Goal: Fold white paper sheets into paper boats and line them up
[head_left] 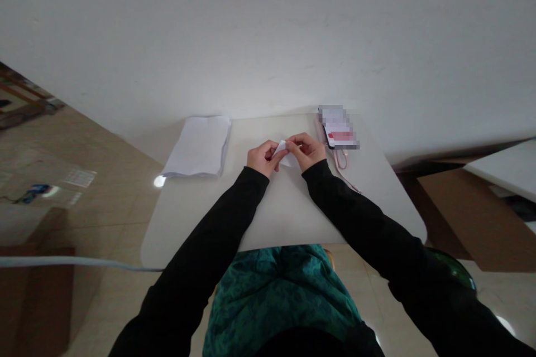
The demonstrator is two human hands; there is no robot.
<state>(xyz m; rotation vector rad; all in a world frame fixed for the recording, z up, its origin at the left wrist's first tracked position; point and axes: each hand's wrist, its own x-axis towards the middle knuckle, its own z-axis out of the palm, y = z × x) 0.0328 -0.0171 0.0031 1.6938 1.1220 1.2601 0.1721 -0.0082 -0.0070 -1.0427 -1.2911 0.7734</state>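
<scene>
My left hand and my right hand meet above the middle of the table, pinching a small piece of folded white paper between their fingers. Part of the paper is hidden behind my fingers. To the left of my hands lies a stack of white paper sheets. Nearest my right hand, at the table's far edge, is a pixelated flat object with a pink cable running from it.
The pale table has rounded corners and stands against a white wall. A second white table edge and brown cardboard lie to the right. A grey cable and a cardboard box sit at the lower left.
</scene>
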